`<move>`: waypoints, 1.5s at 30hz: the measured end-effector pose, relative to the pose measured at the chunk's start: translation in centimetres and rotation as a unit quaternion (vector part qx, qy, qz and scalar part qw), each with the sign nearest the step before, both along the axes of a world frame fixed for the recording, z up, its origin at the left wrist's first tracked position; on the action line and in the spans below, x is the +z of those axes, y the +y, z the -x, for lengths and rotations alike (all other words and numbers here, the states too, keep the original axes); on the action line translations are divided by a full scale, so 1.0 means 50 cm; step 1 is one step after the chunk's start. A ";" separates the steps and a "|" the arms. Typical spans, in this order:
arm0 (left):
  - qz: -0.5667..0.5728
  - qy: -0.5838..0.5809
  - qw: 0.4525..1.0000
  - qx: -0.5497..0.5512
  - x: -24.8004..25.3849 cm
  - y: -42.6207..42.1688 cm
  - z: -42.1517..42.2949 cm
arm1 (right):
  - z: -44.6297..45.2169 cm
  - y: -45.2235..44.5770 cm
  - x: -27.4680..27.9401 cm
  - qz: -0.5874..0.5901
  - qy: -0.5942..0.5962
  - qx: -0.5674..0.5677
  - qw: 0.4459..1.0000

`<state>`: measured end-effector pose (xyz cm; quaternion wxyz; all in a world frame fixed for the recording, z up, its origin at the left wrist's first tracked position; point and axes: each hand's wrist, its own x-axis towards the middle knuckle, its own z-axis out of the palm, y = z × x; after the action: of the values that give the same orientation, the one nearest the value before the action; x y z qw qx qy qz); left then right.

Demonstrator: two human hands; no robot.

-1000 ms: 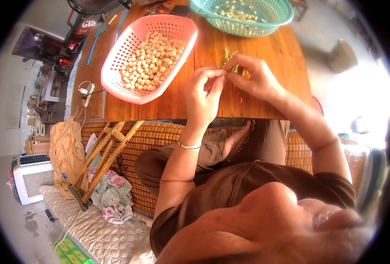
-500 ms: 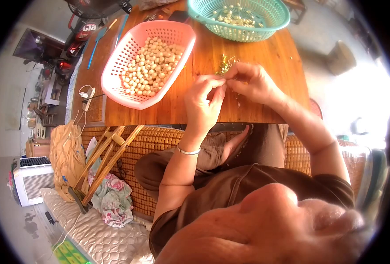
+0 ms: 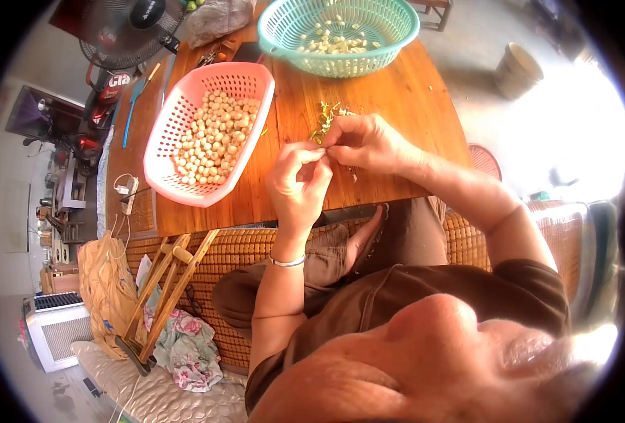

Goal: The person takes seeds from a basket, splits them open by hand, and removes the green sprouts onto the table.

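Observation:
My left hand (image 3: 300, 176), with a silver bangle at its wrist, is closed in a pinch over the front part of the wooden table (image 3: 390, 99). My right hand (image 3: 369, 144) pinches too, its fingertips meeting those of the left. Whatever lies between the fingertips is too small and covered to make out. Just beyond the fingers is a little heap of thin green sprouts (image 3: 324, 118). A pink basket (image 3: 159, 151) to the left holds many round, pale lotus seeds (image 3: 217, 137). Farther back, a teal basket (image 3: 334, 67) contains pale split seeds (image 3: 337, 44).
A blue-handled tool (image 3: 130, 116) and a white power strip (image 3: 130, 201) lie at the table's left side. A fan (image 3: 132, 28) stands at the back left. Wooden crutches (image 3: 178, 282) lean on the woven bench beside me. A bucket (image 3: 518, 70) stands on the floor at right.
The view has shifted, so table, baskets and hands appear farther left, and the pink basket lower. My two hands stay pinched together at the same spot by the sprouts.

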<state>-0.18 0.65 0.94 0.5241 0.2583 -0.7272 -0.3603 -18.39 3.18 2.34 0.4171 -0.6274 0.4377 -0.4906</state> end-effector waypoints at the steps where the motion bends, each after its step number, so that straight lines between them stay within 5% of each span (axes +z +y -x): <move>1: -0.023 0.020 0.999 -0.011 -0.005 -0.001 -0.001 | 0.001 0.000 0.000 -0.001 0.000 0.000 1.000; 5: -0.062 0.024 0.997 -0.034 -0.010 -0.007 -0.010 | 0.013 -0.001 -0.001 -0.036 -0.102 0.042 0.993; 7: -0.169 0.102 0.977 -0.082 -0.009 -0.008 -0.010 | 0.013 -0.003 0.003 -0.101 -0.191 0.079 0.973; 17: -0.351 0.262 0.879 -0.190 -0.013 -0.031 -0.016 | -0.006 -0.001 0.019 -0.025 -0.120 0.027 0.992; 19: -0.352 0.262 0.878 -0.190 -0.008 -0.030 -0.013 | -0.017 0.000 0.030 0.226 0.148 -0.051 0.961; 22: -0.354 0.249 0.882 -0.183 -0.007 -0.030 -0.010 | -0.025 -0.006 0.027 0.344 0.225 -0.093 0.907; 32: -0.272 0.185 0.934 -0.141 -0.016 -0.024 -0.005 | -0.024 -0.002 0.026 0.305 0.200 -0.103 0.925; 45: -0.268 0.188 0.935 -0.134 -0.020 -0.021 -0.004 | -0.020 0.004 0.038 0.247 0.189 -0.081 0.947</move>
<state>0.04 -0.40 -0.04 0.5095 0.2170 -0.5195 -0.6507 -17.40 3.38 4.27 0.1173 -0.7543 0.4228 -0.4883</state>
